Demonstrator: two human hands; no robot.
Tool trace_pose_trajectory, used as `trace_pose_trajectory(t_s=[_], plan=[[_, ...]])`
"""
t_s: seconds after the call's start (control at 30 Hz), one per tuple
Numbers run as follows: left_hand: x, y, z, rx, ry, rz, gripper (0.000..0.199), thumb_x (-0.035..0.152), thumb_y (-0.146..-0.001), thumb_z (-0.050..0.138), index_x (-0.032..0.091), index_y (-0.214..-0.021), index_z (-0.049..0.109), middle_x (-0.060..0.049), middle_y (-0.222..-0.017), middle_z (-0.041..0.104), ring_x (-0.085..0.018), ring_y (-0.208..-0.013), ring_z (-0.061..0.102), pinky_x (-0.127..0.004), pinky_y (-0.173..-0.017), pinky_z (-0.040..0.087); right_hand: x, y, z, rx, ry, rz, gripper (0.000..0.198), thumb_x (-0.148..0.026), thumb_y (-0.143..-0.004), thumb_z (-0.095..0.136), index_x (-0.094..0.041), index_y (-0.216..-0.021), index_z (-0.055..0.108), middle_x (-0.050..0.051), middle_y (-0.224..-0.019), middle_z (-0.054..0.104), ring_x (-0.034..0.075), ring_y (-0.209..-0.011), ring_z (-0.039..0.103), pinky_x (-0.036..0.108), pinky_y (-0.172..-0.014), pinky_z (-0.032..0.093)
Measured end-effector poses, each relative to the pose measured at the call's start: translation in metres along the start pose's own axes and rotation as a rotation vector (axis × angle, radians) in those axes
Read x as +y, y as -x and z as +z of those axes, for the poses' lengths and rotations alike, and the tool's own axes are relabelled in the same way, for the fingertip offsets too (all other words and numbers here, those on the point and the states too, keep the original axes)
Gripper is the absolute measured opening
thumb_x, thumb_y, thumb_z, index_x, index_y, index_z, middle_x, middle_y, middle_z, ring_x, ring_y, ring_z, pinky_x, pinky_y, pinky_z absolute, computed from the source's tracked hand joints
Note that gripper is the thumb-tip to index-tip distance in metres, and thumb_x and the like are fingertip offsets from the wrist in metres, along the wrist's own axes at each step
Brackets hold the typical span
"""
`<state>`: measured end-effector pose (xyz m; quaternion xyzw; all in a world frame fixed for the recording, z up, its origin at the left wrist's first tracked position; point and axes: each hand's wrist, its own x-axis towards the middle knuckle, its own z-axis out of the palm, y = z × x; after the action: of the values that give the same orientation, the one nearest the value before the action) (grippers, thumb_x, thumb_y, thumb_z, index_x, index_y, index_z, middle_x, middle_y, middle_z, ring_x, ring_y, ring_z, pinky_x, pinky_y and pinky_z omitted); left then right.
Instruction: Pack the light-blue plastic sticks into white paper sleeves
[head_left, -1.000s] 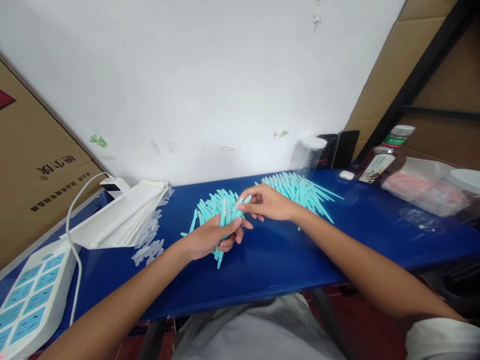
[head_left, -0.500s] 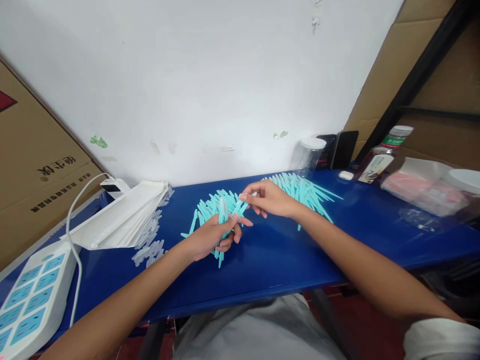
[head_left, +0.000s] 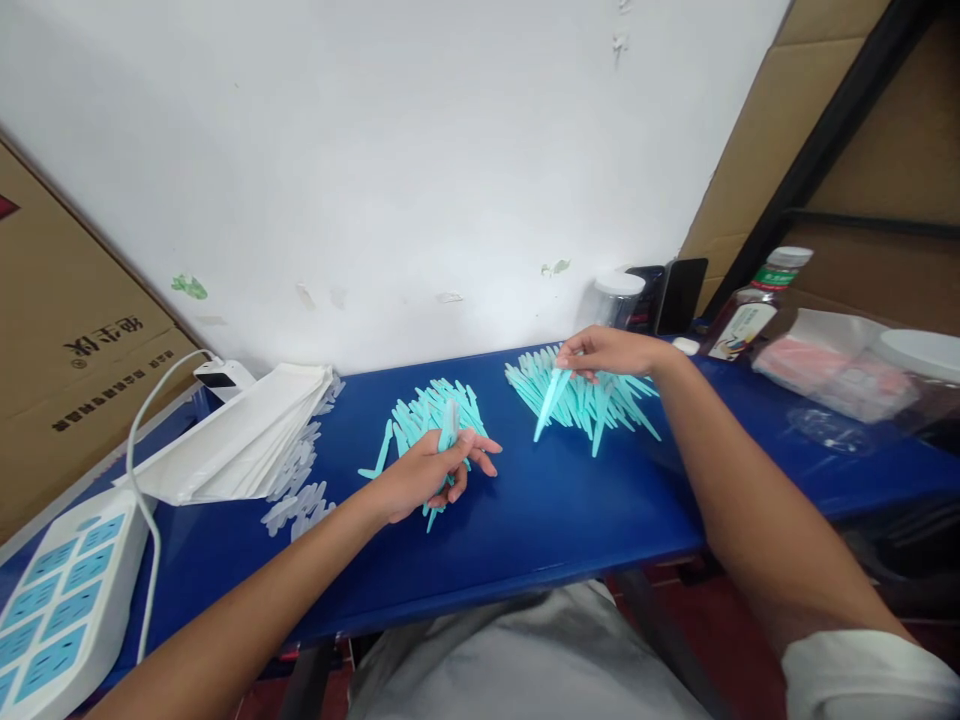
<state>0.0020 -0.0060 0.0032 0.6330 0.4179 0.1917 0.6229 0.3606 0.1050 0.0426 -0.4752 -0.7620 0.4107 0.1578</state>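
Turquoise sticks [head_left: 600,412], in a left heap [head_left: 429,404] and a right heap [head_left: 583,402], on a blue table [head_left: 570,510].
Left hand [head_left: 427,474]: fingers closed round a small bundle [head_left: 448,424] (two fingers stretched out), at the left heap's near side; right hand [head_left: 601,352]: fingertips pinched on at least one stick [head_left: 552,404], slanting down, at the right heap; white sleeves [head_left: 244,437] lie farther left.

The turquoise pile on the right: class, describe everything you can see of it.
The turquoise pile is made of many slim pieces, smooth and plastic-looking, some tapering to narrow tips. It lies on the blue table near the white wall, loosely overlapped and fanned, several tips toward the front edge. The right hand hides part of it; whether they touch is unclear.
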Motion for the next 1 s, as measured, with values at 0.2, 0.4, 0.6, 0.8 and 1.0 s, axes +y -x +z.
trace_pose_trajectory(t_s=[0.2, 0.4, 0.6, 0.8, 1.0], plan=[[0.003, 0.003, 0.002, -0.08, -0.008, 0.001, 0.064, 0.072, -0.1, 0.051, 0.018, -0.128, 0.071, -0.01, -0.104, 0.072, -0.009, -0.057, 0.049, -0.023, -0.043, 0.033, 0.017, -0.01, -0.004, 0.096, 0.251, 0.115, 0.049, -0.064, -0.089, 0.07, -0.017, -0.099, 0.078, 0.011, -0.09, 0.075, 0.022, -0.073, 0.066, 0.032, -0.065, 0.051], [0.004, 0.002, 0.001, -0.072, -0.003, 0.002, 0.062, 0.07, -0.101, 0.051, 0.017, -0.126, 0.07, -0.01, -0.104, 0.072, -0.01, -0.058, 0.047, -0.023, -0.043, 0.034, 0.036, -0.036, 0.014, 0.358, 0.335, 0.019, 0.034, -0.044, -0.092, 0.069, -0.017, -0.11, 0.078, 0.013, -0.113, 0.075, 0.026, -0.095, 0.068, 0.035, -0.082, 0.052], [0.004, 0.002, 0.001, -0.071, 0.041, 0.016, 0.059, 0.068, -0.101, 0.053, 0.016, -0.124, 0.07, -0.01, -0.1, 0.071, -0.009, -0.055, 0.043, -0.023, -0.043, 0.03, 0.019, -0.045, 0.04, 0.68, 0.434, -0.148, 0.027, -0.039, -0.096, 0.065, -0.016, -0.098, 0.078, 0.014, -0.108, 0.073, 0.024, -0.087, 0.064, 0.038, -0.084, 0.049], [0.001, -0.001, -0.001, -0.155, 0.226, 0.013, 0.051, 0.059, -0.103, 0.058, 0.013, -0.12, 0.072, -0.003, -0.084, 0.062, -0.004, -0.048, 0.027, -0.024, -0.045, 0.02, -0.051, -0.03, 0.103, 0.248, -0.168, -0.37, 0.044, -0.058, -0.095, 0.068, -0.016, -0.104, 0.077, 0.008, -0.094, 0.077, 0.017, -0.072, 0.065, 0.029, -0.067, 0.05], [-0.002, -0.002, 0.001, -0.256, 0.266, 0.007, 0.045, 0.054, -0.103, 0.061, 0.014, -0.123, 0.071, -0.005, -0.085, 0.064, -0.003, -0.047, 0.027, -0.024, -0.046, 0.018, -0.077, -0.013, 0.153, -0.082, -0.475, -0.427, 0.043, -0.057, -0.09, 0.077, -0.017, -0.104, 0.067, -0.002, -0.066, 0.068, 0.011, -0.044, 0.056, 0.025, -0.05, 0.044]])
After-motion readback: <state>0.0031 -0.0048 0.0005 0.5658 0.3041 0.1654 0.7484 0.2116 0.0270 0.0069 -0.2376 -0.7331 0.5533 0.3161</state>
